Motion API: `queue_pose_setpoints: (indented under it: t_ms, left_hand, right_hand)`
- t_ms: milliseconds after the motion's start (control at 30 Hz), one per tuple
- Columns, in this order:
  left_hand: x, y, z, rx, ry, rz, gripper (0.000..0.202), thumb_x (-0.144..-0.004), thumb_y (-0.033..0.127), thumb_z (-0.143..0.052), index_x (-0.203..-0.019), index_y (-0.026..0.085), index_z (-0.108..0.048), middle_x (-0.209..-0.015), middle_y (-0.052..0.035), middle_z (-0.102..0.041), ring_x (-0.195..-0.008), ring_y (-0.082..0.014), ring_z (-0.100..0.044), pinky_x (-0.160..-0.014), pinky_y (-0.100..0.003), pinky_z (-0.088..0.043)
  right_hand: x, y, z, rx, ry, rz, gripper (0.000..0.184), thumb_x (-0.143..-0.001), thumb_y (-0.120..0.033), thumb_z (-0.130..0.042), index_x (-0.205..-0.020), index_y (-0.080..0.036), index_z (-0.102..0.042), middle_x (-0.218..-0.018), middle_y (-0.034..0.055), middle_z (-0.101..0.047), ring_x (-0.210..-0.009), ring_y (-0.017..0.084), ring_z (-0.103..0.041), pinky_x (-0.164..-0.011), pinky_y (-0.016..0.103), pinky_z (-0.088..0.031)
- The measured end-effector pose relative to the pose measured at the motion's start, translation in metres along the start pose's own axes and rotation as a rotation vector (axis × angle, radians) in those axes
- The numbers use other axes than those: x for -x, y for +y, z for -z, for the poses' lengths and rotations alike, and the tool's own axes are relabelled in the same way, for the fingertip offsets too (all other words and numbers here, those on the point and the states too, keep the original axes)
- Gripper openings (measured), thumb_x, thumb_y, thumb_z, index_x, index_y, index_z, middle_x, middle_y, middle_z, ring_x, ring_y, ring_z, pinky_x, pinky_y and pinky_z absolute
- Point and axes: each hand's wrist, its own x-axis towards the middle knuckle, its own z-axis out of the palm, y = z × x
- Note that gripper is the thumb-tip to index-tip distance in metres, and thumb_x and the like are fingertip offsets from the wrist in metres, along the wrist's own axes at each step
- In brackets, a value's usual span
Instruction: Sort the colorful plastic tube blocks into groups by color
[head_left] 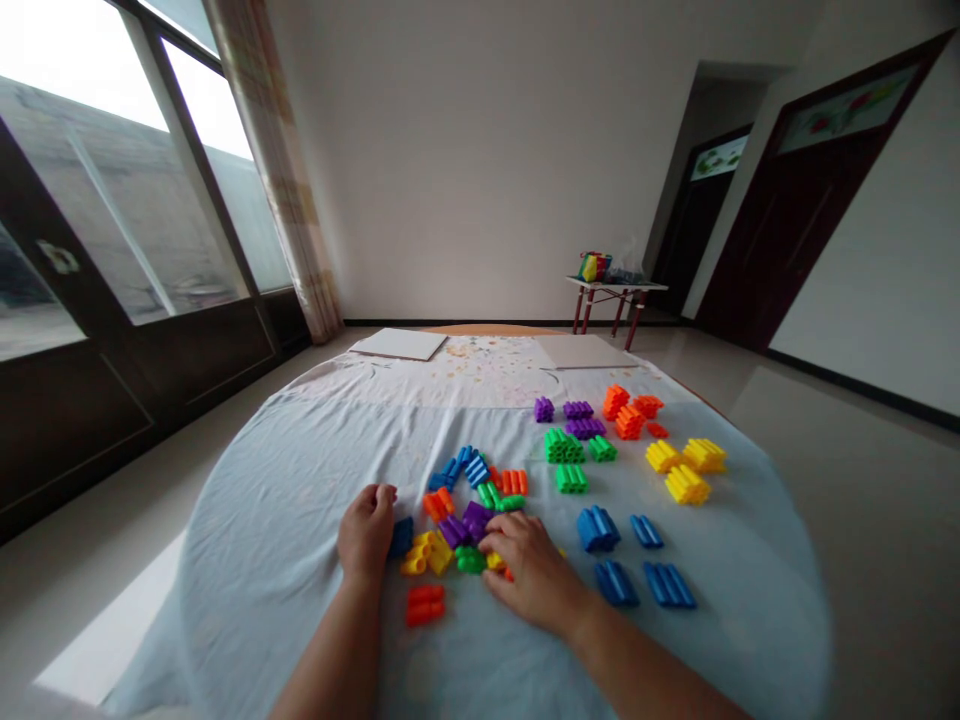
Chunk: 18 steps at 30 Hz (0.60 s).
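Observation:
A loose heap of plastic tube-shaped building blocks in mixed colours lies between my two hands. On its left, my left hand [366, 530] rests on the cloth with fingers curled in; its palm is hidden. A blue block [401, 537] sits right beside it. My right hand [536, 570] reaches over the heap's right side, fingers apart and bent downward. Near its thumb and fingertips are a yellow block [495, 562], a green block [470, 560] and a purple block [477, 520]. Yellow blocks [427, 553] and a red-orange block [425, 606] lie closer to me.
Sorted groups stand to the right: purple blocks [585, 428], green blocks [564, 446], orange blocks [628, 421], yellow blocks [687, 484] and blue blocks [598, 529]. Two flat boards [401, 344] [585, 352] lie at the far edge of the cloth-covered table [285, 500].

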Motion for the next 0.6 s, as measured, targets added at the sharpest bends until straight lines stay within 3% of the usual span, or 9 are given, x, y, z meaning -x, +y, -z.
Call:
queue_pose_setpoints:
  t_ms: [200,433,600]
  left_hand:
    - [0.001,-0.004,0.0,0.061,-0.016,-0.019,0.036,-0.076,0.045,-0.038,-0.08,0.019,-0.063,-0.081,-0.0062,-0.068,-0.072,-0.0203,-0.061,-0.064,-0.029,-0.045]
    - [0.008,0.011,-0.004,0.136,-0.092,-0.042,0.039,-0.074,0.046,-0.04,-0.081,0.017,-0.064,-0.08,-0.0071,-0.068,-0.068,-0.0191,-0.062,-0.062,-0.029,-0.048]
    - [0.0,0.024,0.004,0.159,-0.184,-0.031,0.045,-0.07,0.047,-0.042,-0.085,0.012,-0.066,-0.084,-0.0111,-0.07,-0.071,-0.0207,-0.065,-0.061,-0.03,-0.049]
  right_hand:
    - [0.002,-0.001,-0.003,0.039,0.066,-0.051,0.015,-0.078,-0.022,-0.061,-0.092,-0.022,-0.065,-0.097,0.003,-0.063,-0.1,0.021,-0.05,-0.09,0.035,-0.034]
    - [0.005,0.006,-0.007,-0.074,0.046,0.127,0.01,-0.075,-0.025,-0.065,-0.085,-0.024,-0.066,-0.102,-0.001,-0.065,-0.102,0.018,-0.051,-0.096,0.038,-0.027]
    - [0.002,0.007,-0.003,-0.123,0.184,0.08,0.017,-0.08,-0.02,-0.057,-0.094,-0.023,-0.066,-0.094,0.0024,-0.068,-0.098,0.019,-0.055,-0.096,0.038,-0.033]
